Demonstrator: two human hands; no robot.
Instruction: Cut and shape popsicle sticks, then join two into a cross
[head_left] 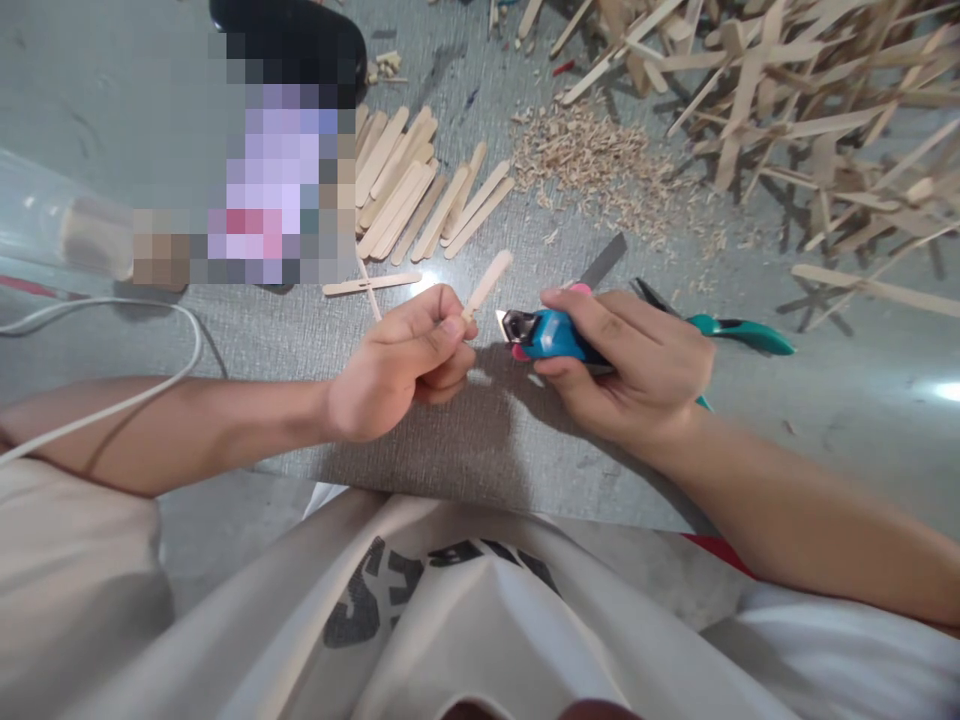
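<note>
Grey mat [450, 450]; left grip [405, 365] pinching stick [487, 284], right grip [637, 365] clamped round cutter [544, 335].

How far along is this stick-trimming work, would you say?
Somewhere midway, I'd guess. Done: a heap of shavings and a row of sticks lie on the mat. In hand: the left hand pinches one wooden stick, and the right hand grips a blue utility knife beside it. Left: a big tangled pile of sticks waits at the upper right.
</note>
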